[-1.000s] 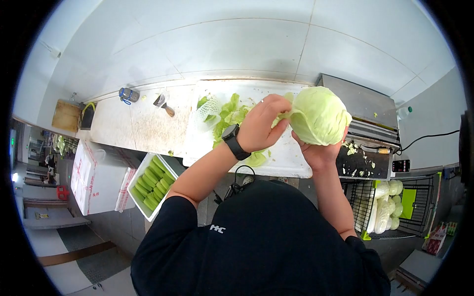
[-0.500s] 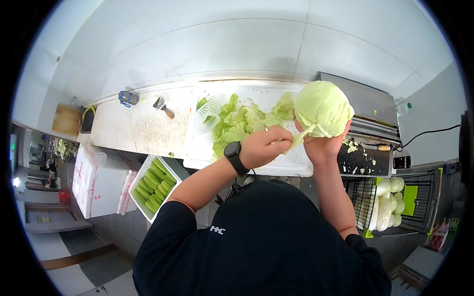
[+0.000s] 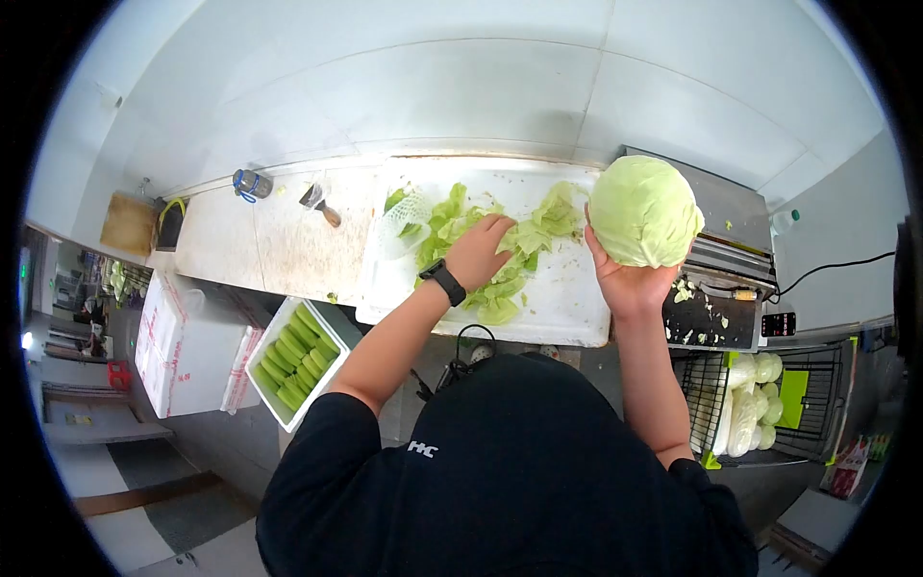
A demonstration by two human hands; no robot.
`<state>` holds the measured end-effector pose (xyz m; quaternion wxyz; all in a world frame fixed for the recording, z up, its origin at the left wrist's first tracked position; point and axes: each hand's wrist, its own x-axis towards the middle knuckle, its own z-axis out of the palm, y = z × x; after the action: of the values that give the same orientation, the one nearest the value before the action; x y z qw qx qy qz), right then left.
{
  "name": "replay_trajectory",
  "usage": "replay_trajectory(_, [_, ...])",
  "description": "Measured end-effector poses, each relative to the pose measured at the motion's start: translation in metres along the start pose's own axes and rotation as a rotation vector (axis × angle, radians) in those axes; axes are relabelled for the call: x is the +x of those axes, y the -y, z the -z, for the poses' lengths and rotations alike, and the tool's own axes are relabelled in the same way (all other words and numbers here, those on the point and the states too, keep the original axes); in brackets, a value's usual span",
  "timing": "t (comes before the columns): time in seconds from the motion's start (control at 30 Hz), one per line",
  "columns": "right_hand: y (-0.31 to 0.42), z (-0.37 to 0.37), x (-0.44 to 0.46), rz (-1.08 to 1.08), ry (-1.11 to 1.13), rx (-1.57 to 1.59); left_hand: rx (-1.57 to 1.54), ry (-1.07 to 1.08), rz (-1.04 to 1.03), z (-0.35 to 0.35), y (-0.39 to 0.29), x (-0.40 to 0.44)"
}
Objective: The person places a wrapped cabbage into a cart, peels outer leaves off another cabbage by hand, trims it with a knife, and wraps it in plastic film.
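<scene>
A large pale green cabbage [image 3: 645, 212] rests in my right hand [image 3: 639, 287], which cups it from below at the right end of the white tray [image 3: 567, 313]. My left hand [image 3: 478, 252] is over the pile of loose cabbage leaves [image 3: 500, 298] in the tray, fingers spread and back upward. No leaf shows gripped in it. More torn leaves [image 3: 555, 213] lie to the right of that hand. A white foam net [image 3: 405, 219] sits at the tray's left end with green scraps by it.
A scraper [image 3: 324, 205] and a bottle [image 3: 252, 185] stand on the worn board at left. Below is a foam box of green vegetables [image 3: 298, 358]. At right are a dark surface with scraps [image 3: 707, 317], a phone [image 3: 779, 324] and a wire cart [image 3: 707, 394] holding cabbages.
My left hand has moved left from the cabbage to the leaf pile, and its fingers have opened. The strip of leaf it was pulling is off the cabbage. The cabbage has shifted slightly right.
</scene>
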<state>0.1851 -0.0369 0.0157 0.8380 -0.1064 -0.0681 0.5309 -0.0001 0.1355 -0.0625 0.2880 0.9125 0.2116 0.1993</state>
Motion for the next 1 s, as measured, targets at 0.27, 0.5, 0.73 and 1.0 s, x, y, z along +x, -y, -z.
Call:
replay_trajectory(0.27, [-0.014, -0.008, -0.017, 0.034, -0.059, -0.326, -0.882, -0.153, -0.097, 0.014, -0.103, 0.019])
replay_trajectory(0.5, [-0.004, 0.037, -0.017, -0.081, 0.092, -0.325, -0.893, 0.019, -0.018, 0.019, -0.086, 0.019])
replay_trajectory(0.73, [-0.011, 0.053, -0.024, -0.09, 0.09, -0.182, -0.735, -0.01, 0.037, 0.024, -0.086, 0.014])
replay_trajectory(1.0, [-0.01, 0.055, -0.019, -0.074, 0.07, -0.151, -0.696, 0.269, 0.138, 0.049, -0.083, 0.019])
